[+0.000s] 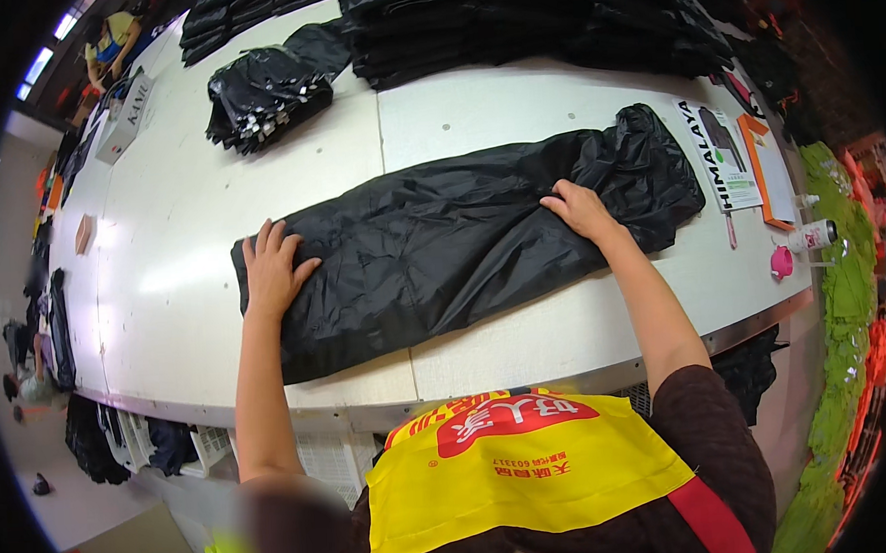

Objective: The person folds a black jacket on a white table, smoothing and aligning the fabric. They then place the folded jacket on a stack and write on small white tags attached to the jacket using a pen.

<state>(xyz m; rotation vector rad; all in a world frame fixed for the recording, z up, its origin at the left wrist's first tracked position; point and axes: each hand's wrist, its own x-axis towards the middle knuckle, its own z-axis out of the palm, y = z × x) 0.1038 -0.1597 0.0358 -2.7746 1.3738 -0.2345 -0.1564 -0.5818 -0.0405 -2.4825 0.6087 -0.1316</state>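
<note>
A long black garment of thin, shiny cloth lies folded and creased across the white table in front of me. Its right end is bunched into a thicker, rumpled roll. My left hand rests on its left end, fingers spread over the cloth and thumb apart. Toward the right part of the garment, my right hand lies on the cloth with the thumb and forefinger a little apart. Neither hand visibly grips any cloth. What kind of garment it is I cannot tell.
Tall stacks of black garments stand along the table's far side, with a smaller black pile left of them. At right lie a printed sheet, an orange-edged board and a bottle. A box stands far left, near another person.
</note>
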